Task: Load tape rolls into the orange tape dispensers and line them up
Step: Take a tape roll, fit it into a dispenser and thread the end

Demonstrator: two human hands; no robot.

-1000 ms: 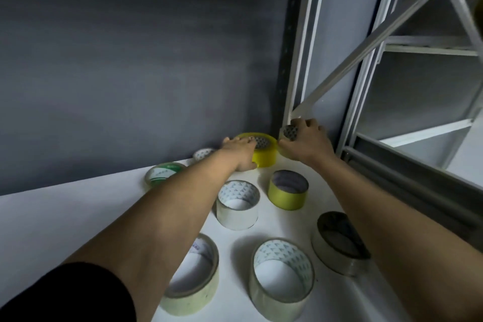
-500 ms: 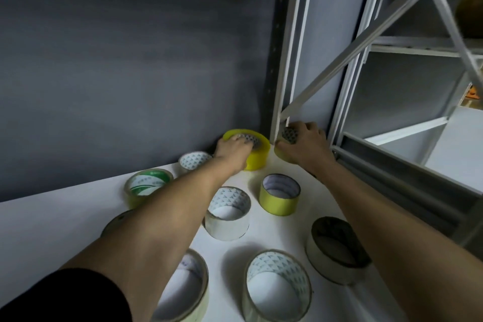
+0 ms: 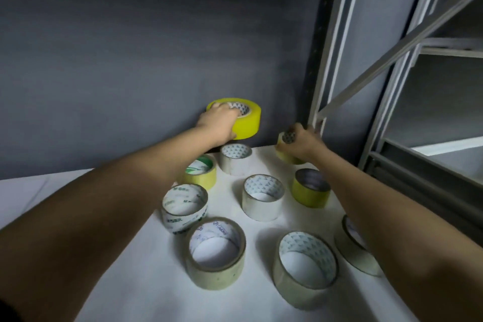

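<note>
My left hand (image 3: 219, 123) grips a large bright yellow tape roll (image 3: 247, 123) and holds it lifted in front of the dark wall, above the shelf. My right hand (image 3: 300, 142) grips a smaller pale yellow roll (image 3: 283, 150) at the back right of the white shelf (image 3: 78, 204), close to the metal upright. Several more rolls stand on the shelf below my arms: a green-cored one (image 3: 201, 171), white-cored ones (image 3: 235, 158) (image 3: 262, 196) and a yellow one (image 3: 311, 187). No orange dispenser is in view.
Nearer me stand larger rolls (image 3: 215, 251) (image 3: 305, 266) (image 3: 184, 206), and one (image 3: 355, 246) is partly hidden under my right forearm. A grey metal rack frame (image 3: 339, 60) with a diagonal brace rises at the right. The dark wall (image 3: 130, 47) closes the back.
My left hand has lifted the large yellow roll off the shelf and carried it left and up. My right hand stays on the small roll by the upright. The view has shifted.
</note>
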